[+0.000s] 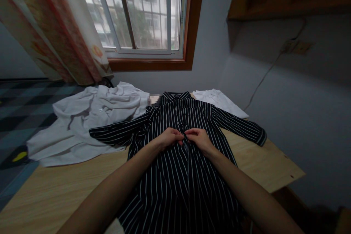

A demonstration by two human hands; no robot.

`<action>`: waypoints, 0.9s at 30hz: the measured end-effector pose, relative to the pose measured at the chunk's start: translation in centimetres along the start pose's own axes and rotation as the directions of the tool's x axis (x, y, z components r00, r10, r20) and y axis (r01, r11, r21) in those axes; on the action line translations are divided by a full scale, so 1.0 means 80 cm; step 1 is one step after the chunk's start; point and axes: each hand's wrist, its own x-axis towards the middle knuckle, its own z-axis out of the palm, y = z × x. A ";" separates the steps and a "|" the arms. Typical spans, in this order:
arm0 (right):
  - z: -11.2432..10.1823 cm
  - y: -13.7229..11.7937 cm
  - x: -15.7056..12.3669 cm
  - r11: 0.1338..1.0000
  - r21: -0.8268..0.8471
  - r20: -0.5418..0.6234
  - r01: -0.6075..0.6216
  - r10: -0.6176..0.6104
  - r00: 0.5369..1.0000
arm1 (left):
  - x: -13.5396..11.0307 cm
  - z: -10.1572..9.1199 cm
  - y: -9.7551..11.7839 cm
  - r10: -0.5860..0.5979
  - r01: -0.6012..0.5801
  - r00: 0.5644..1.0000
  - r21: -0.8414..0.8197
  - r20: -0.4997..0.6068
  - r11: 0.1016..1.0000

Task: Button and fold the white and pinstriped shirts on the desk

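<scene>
A black shirt with white stripes point(170, 175) lies front up, its collar at the far side and its sleeves spread to both sides. At the middle of its front, my left hand point(172, 137) pinches one edge of the front opening. Facing it, my right hand point(199, 139) pinches the other edge, with the fingertips of both hands almost touching. The fabric is lifted slightly between them. Any button between my fingers is too small to make out.
The shirt lies on a light wooden board point(263, 164). Crumpled white clothing point(90, 113) is heaped at the left, and a folded white garment point(219, 100) lies at the back right. Beyond are a window point(148, 11), a curtain point(63, 25) and a checked cloth point(16, 117).
</scene>
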 end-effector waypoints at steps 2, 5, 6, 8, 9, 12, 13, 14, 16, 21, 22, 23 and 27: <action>0.000 0.002 0.001 1.000 -0.018 0.014 0.015 -0.014 1.000 | -0.002 0.000 0.002 -0.003 0.004 1.000 -0.054 0.024 0.999; 0.001 0.003 -0.001 0.987 -0.137 0.017 0.089 -0.088 0.996 | -0.004 0.003 0.007 -0.001 0.001 1.000 -0.073 -0.002 0.997; 0.002 0.002 -0.003 0.968 -0.211 0.007 0.132 -0.134 0.991 | -0.005 0.005 0.008 -0.001 0.000 1.000 -0.066 -0.015 0.998; 0.003 0.000 -0.007 0.902 -0.372 -0.009 0.220 -0.240 0.971 | -0.006 0.009 0.011 -0.009 0.007 0.999 -0.052 -0.035 0.999; 0.004 -0.002 -0.009 0.862 -0.439 -0.012 0.254 -0.288 0.957 | -0.007 0.011 0.012 -0.017 0.015 0.999 -0.049 -0.045 0.999; 0.009 -0.008 -0.017 0.773 -0.559 -0.016 0.299 -0.371 0.929 | -0.007 0.015 0.014 -0.039 0.034 0.996 -0.071 -0.075 0.997; 0.010 -0.009 -0.019 0.755 -0.583 -0.020 0.300 -0.382 0.924 | -0.007 0.015 0.014 -0.041 0.034 0.996 -0.089 -0.082 0.995; 0.012 -0.010 -0.020 0.738 -0.606 -0.025 0.296 -0.390 0.921 | -0.006 0.016 0.014 -0.038 0.029 0.996 -0.104 -0.086 0.994; 0.015 -0.011 -0.022 0.700 -0.652 -0.027 0.291 -0.406 0.914 | -0.005 0.017 0.012 -0.024 0.013 0.995 -0.116 -0.095 0.993; 0.018 -0.006 -0.024 0.614 -0.728 0.003 0.305 -0.442 0.897 | -0.005 0.020 0.009 -0.001 -0.013 0.991 -0.101 -0.136 0.995; 0.018 -0.005 -0.023 0.611 -0.728 0.005 0.310 -0.447 0.894 | -0.006 0.020 0.009 0.002 -0.017 0.990 -0.103 -0.143 0.995; 0.017 -0.004 -0.023 0.614 -0.723 0.006 0.316 -0.452 0.892 | -0.007 0.021 0.010 0.007 -0.023 0.989 -0.104 -0.151 0.994; 0.017 -0.002 -0.023 0.634 -0.688 0.012 0.353 -0.476 0.879 | -0.008 0.022 0.011 0.024 -0.046 0.981 -0.113 -0.192 0.992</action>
